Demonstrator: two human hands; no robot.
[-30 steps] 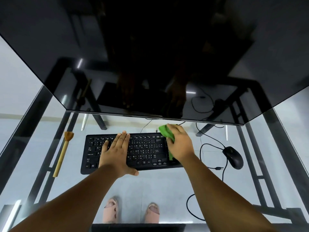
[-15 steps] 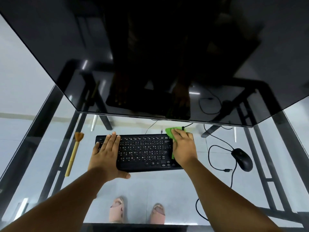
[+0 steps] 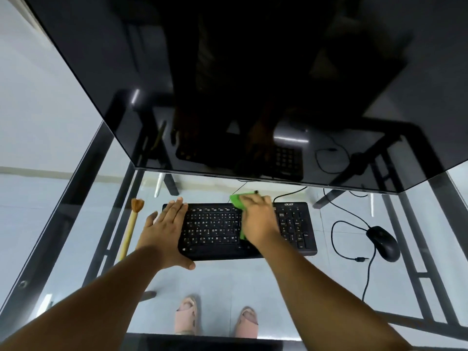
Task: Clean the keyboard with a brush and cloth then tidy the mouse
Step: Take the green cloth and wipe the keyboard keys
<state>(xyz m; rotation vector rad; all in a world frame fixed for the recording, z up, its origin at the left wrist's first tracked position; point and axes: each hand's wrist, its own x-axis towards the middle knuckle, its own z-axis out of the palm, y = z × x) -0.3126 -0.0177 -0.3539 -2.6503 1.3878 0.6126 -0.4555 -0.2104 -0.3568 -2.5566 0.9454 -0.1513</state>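
Black keyboard (image 3: 296,226) lies left-right; right hand (image 3: 258,219) presses cloth (image 3: 236,200), left hand (image 3: 164,230) flat.

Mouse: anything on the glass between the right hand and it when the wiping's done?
Only its own looped cable lies on the glass between the keyboard and the mouse. The right hand presses the green cloth on the keys.
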